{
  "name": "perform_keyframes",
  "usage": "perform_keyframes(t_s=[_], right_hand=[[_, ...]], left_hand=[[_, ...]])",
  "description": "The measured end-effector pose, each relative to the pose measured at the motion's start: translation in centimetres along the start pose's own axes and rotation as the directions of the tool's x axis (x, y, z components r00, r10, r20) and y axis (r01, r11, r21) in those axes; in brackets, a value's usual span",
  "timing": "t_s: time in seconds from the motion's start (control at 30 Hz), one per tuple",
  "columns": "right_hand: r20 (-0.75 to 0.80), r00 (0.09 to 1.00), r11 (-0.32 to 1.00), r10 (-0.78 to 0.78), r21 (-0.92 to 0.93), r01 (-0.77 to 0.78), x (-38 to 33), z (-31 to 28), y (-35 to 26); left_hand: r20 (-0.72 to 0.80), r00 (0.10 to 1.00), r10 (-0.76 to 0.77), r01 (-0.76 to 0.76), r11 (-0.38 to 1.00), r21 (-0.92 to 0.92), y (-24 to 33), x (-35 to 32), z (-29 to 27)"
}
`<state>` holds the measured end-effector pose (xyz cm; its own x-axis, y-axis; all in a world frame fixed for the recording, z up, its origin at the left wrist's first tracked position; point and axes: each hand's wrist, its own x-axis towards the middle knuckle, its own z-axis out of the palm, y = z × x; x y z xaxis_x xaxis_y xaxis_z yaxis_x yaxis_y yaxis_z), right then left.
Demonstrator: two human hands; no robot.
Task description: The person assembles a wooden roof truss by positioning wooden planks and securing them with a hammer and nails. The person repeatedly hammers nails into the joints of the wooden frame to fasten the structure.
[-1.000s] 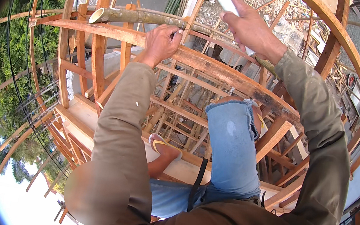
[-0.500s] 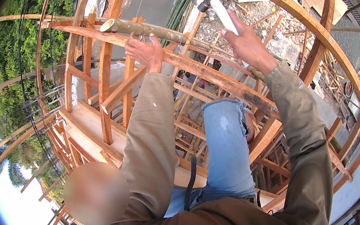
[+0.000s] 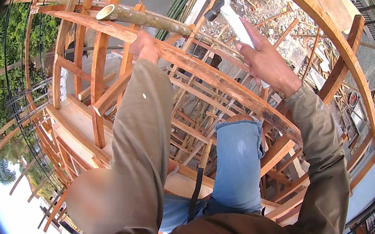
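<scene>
My right hand is closed round the white handle of a hammer, thumb lying along it. The dark hammer head points up and left, raised above the wooden framing. A long reddish-brown wooden beam crosses in front of me, running down to the right. My left hand grips this beam left of its middle, with the fingers mostly hidden around it. Just beyond the beam lies a bamboo pole, its hollow cut end facing left.
Timber posts and rafters stand at left, above a pale board ledge. A curved beam arches at upper right. Rubble and scrap wood lie far below. My knee in torn jeans is among the framing. Black cables hang at far left.
My left hand has gone from open fingers at the beam to closed on it. The hammer stays in my right hand, now slightly lower. The view has shifted a little.
</scene>
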<state>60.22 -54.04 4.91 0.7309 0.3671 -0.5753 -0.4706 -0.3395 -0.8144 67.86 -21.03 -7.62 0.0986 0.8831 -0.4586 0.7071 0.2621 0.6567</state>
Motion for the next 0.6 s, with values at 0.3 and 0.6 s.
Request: perform_keyframes(t_s=[0.3,0.6], right_hand=[[-0.591,0.729,0.907,-0.346,-0.01,0.422,-0.8,-7.7,-8.6],[0.08,0.996,0.985,-0.049,0.167,0.035,1.2,-1.9,0.7]], left_hand=[[0.009,1.0,-0.027,0.027,1.0,-0.009,0.2,-0.6,-0.7],[0.013,0.999,0.034,-0.033,0.993,-0.118,0.6,-1.9,-0.7]])
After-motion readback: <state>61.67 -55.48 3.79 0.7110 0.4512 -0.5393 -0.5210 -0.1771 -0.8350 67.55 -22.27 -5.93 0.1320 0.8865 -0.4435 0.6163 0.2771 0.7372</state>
